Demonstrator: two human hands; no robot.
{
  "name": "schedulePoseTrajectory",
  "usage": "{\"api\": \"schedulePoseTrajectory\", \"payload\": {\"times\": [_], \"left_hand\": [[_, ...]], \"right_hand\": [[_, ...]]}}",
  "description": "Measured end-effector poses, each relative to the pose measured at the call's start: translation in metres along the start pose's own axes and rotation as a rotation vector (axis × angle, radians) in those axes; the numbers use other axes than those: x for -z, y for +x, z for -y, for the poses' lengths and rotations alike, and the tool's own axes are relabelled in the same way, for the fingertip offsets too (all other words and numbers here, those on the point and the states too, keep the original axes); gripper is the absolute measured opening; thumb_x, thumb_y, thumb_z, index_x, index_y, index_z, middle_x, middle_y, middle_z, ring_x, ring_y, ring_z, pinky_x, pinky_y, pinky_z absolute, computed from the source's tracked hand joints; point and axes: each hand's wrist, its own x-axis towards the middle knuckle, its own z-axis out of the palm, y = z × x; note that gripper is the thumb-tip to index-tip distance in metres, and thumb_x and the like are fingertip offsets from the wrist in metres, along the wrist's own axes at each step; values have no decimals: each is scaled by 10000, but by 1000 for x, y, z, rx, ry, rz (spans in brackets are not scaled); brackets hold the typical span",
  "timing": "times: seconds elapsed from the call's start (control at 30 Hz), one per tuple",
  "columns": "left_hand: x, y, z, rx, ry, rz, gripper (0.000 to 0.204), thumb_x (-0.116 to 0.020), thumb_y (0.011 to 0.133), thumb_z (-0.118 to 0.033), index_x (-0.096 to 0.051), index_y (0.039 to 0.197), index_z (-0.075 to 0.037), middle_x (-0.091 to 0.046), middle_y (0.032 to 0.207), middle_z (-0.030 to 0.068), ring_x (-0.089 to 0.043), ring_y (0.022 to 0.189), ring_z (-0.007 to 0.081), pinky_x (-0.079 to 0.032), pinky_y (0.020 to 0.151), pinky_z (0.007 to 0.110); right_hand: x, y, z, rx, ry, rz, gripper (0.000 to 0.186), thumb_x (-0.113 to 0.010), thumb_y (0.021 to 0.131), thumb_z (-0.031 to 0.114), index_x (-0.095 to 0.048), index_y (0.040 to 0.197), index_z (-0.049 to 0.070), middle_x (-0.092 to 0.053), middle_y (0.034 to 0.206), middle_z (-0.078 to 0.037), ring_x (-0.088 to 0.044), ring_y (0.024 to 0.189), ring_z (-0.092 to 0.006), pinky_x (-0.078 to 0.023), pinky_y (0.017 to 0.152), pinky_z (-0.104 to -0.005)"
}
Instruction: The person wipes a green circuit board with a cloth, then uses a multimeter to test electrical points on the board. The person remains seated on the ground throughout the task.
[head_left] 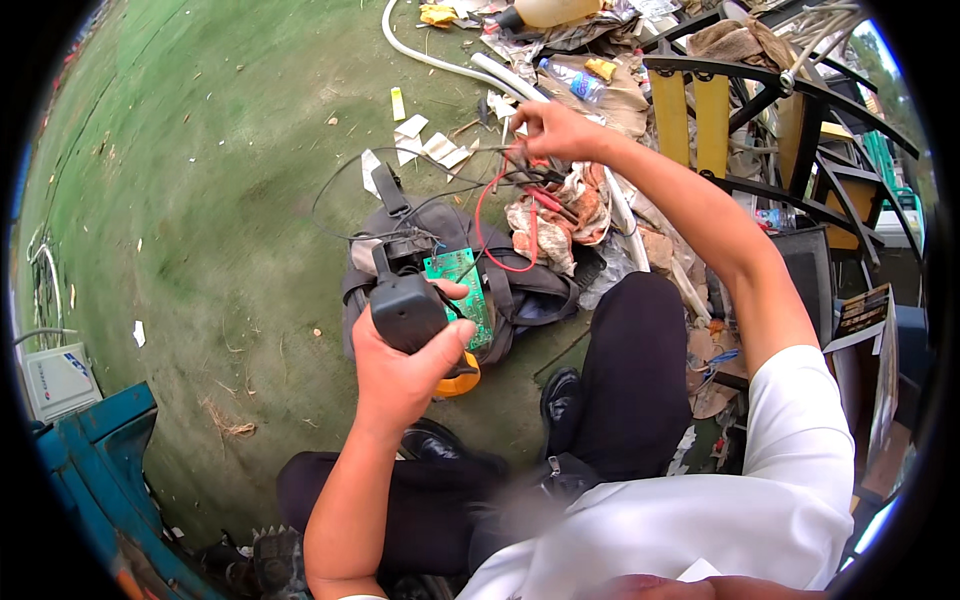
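1. Being gripped in the left hand [392,375], a black device [408,312] is seen nearly end-on, in front of the grey bag [535,295] and close beside the green circuit board [470,290].
2. The left forearm is raised from the lower edge; the fingers are wrapped round the device, and the thumb is laid along its right side.
3. The device's far face is hidden, and a yellow part [458,380] is partly covered by the hand (whether it belongs to the device cannot be made out).
4. The right arm is stretched up and leftward from a white sleeve [800,410]; the right hand [558,132] is turned down, with fingers bent toward the thumb.
5. Red leads [546,199], tangled with black ones, are seen just below those fingertips; whether any is pinched cannot be told, as the spot is blurred.
6. Farther out, mottled cloth [588,205] is partly crossed by the leads, and a teal object [100,470] is cut off at the lower left.
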Motion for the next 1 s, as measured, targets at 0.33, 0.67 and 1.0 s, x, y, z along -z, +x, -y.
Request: {"api": "schedulePoseTrajectory", "payload": {"times": [0.33, 0.67, 1.0], "left_hand": [[19, 2, -15, -122, -127, -141, 378, -749, 832, -270, -571, 1026, 2, -678, 1140, 176, -607, 791, 131, -534, 692, 280], [29, 2, -29, -216, -386, -267, 394, -718, 900, -352, -553, 1116, -67, -648, 1168, 176, -607, 777, 178, -540, 696, 293], [29, -7, -26, -144, -477, -364, 350, -741, 915, -291, -550, 1104, -66, -664, 1094, 135, -618, 768, 166, -563, 690, 301]], "right_hand": [[56, -17, 117, -19, -428, -152, 167, -735, 912, 168, -729, 895, 2, -721, 851, -63, -642, 792, -112, -509, 710, -260], [79, -49, 165, 419, 114, -651, 187, -708, 942, 207, -746, 986, 29, -687, 737, -48, -623, 692, -115, -510, 661, -310], [26, -53, 113, 110, -391, -143, 234, -737, 854, 221, -731, 1018, 55, -736, 840, -113, -696, 763, -221, -533, 729, -380]]}}
